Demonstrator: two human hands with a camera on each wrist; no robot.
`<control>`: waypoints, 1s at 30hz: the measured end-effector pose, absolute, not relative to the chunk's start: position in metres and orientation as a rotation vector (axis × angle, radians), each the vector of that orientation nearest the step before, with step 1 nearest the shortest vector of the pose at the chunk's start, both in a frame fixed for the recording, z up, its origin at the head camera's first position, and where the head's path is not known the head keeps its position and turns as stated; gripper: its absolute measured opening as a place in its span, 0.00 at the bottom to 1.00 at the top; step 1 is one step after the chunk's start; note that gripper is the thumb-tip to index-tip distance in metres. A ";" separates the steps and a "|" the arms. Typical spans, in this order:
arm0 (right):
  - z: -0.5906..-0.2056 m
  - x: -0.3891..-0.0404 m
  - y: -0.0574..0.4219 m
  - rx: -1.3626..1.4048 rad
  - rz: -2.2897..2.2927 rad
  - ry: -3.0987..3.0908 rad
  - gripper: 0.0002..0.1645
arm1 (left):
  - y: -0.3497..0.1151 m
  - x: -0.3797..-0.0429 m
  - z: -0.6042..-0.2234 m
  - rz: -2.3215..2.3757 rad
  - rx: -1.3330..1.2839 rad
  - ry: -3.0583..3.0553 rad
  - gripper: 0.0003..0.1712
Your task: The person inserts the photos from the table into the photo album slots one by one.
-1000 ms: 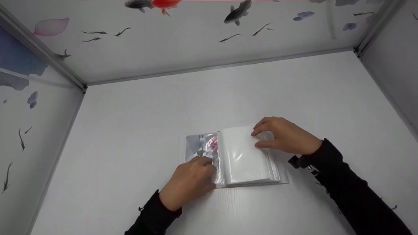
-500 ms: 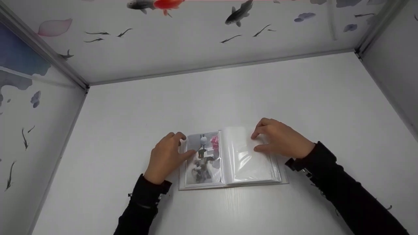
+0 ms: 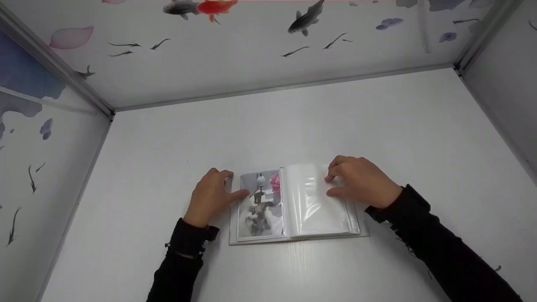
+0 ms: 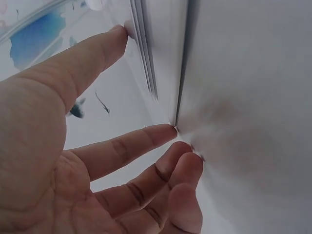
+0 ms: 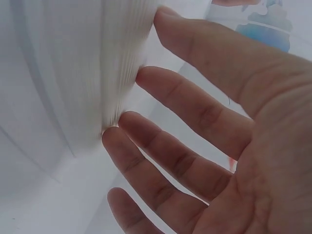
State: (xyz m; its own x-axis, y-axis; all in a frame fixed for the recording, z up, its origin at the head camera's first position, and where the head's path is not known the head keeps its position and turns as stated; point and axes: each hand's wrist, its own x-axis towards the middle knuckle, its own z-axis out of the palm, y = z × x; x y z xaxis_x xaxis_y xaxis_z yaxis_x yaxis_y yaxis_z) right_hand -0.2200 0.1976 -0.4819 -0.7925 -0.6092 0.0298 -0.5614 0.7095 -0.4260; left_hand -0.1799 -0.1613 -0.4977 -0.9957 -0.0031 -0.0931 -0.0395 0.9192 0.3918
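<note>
A photo album (image 3: 322, 201) lies spread on the white table. Its left page shows a photo (image 3: 260, 203) with grey shapes and a pink patch; the right side is a stack of glossy white sleeves (image 5: 109, 63). My left hand (image 3: 209, 195) is at the album's left side. The left wrist view shows its thumb (image 4: 114, 44) against the page face and its index fingertip at the cover's edge (image 4: 181, 73). Over the upper right page is my right hand (image 3: 363, 180). In the right wrist view its thumb and extended fingers (image 5: 170, 85) touch the stacked sleeve edges.
White panels printed with fish and petals (image 3: 304, 19) enclose the table (image 3: 168, 142) at the back and sides. A grey rail (image 3: 285, 85) runs along the table's back edge. Black sleeves (image 3: 444, 235) cover both forearms.
My left hand has gone from over the photo's lower part up to the album's left edge, uncovering the photo. The right hand stays near the page's upper right, slightly lower.
</note>
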 end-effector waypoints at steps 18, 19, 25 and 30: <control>-0.481 -0.217 0.198 -0.887 -0.660 2.742 0.10 | -0.168 -0.189 -0.500 0.772 -0.040 2.823 0.39; -0.482 -0.217 0.198 -0.898 -0.660 2.747 0.09 | -0.169 -0.191 -0.500 0.789 -0.042 2.798 0.39; -0.482 -0.216 0.196 -0.917 -0.660 2.759 0.09 | -0.175 -0.198 -0.500 0.837 -0.080 2.697 0.42; -0.483 -0.216 0.196 -0.927 -0.645 2.763 0.10 | -0.176 -0.201 -0.498 0.870 -0.062 2.673 0.42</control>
